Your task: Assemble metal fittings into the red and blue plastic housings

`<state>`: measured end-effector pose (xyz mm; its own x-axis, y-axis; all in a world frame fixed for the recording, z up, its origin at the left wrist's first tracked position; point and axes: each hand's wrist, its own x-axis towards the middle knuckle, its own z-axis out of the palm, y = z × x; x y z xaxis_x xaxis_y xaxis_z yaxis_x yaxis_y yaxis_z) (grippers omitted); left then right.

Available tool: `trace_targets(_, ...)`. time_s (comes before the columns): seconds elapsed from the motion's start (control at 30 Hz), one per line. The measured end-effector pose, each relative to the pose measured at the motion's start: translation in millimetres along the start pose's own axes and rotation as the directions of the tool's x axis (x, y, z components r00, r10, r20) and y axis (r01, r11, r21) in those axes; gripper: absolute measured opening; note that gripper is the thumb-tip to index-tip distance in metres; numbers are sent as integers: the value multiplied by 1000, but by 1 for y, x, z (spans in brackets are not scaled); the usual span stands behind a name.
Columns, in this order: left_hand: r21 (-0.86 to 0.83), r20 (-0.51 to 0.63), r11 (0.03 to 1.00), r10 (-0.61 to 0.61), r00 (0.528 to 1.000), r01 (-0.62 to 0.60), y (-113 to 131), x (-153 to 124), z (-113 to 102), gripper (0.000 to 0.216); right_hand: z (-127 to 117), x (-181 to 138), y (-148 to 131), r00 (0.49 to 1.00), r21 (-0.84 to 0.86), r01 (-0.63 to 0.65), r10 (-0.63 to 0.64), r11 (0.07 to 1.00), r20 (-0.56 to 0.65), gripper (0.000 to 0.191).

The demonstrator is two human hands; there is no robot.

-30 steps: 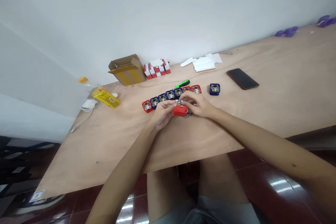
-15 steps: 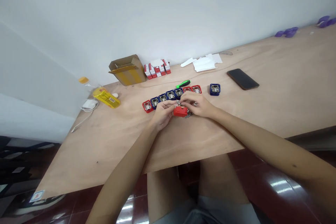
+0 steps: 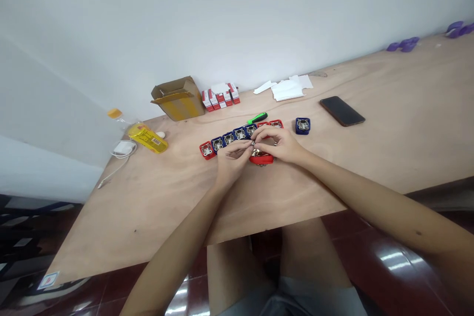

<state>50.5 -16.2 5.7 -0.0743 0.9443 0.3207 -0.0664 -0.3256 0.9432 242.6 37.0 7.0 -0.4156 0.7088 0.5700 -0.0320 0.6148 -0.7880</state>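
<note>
My left hand (image 3: 234, 158) and my right hand (image 3: 277, 143) meet with their fingertips pinched together. Between them is a small shiny metal part (image 3: 253, 143), too small to name. Just below the fingers a red plastic-and-metal clamp (image 3: 261, 160), like a battery terminal, lies with its metal side facing up, partly covered by my right hand. Behind the hands runs a slanting row of similar clamps, with a red one (image 3: 207, 150) at the left end, blue ones (image 3: 240, 133) in the middle and red ones (image 3: 276, 124) at the right, partly hidden by my right hand.
A single blue clamp (image 3: 302, 126) and a phone (image 3: 342, 110) lie to the right. Behind the row are a green-black screwdriver (image 3: 257, 118), small red-white boxes (image 3: 221, 98), a carton (image 3: 181, 103) and white papers (image 3: 288, 90). A yellow-labelled bottle (image 3: 148, 137) and white cable (image 3: 124, 148) are left.
The red clamp has tipped from its smooth red side to showing its metal side, lower between the hands. Both hands' fingertips have come together on the small metal part.
</note>
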Motion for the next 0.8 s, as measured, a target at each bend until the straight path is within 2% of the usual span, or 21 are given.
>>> trace_targets(0.2,13,27,999,47,999,-47,0,1,-2,19,0,1,-2,999,-68,41,-41,997,-1,19)
trace_targets(0.43,55,-32,996,78,996,-76,-3,0,-1,18,0,0,4,997,-128,64,-58,990,48,17)
trace_targets(0.67,84,-21,990,119,993,-117,-2,0,-1,15,-3,1,8,993,-188,82,-64,979,103,19)
trace_targets(0.8,80,-12,990,114,993,-113,0,-1,0,15,-3,1,6,995,-171,84,-74,982,62,18)
